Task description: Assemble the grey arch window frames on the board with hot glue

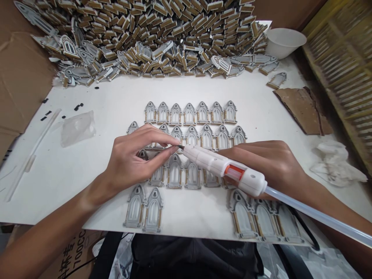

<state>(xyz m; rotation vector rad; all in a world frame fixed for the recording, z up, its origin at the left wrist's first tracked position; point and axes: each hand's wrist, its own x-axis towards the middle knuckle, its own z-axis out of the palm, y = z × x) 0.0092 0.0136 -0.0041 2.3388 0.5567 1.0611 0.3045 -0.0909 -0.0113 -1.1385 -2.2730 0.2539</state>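
Note:
My right hand is wrapped round a white hot glue gun, which points left. A long translucent glue stick runs out of its back end. The thumb and forefinger of my left hand are pinched together right at the gun's dark tip; whatever lies between them is too small to make out. Under and around both hands, small grey arch-shaped window pieces with brownish edges lie in rows on the white table. My hands and the gun hide parts of the middle rows.
A big heap of similar arch pieces fills the back. At right are a white bowl, torn cardboard, crumpled tissue and a yellow slatted crate. A clear plastic bag, small black bits and another glue stick lie left.

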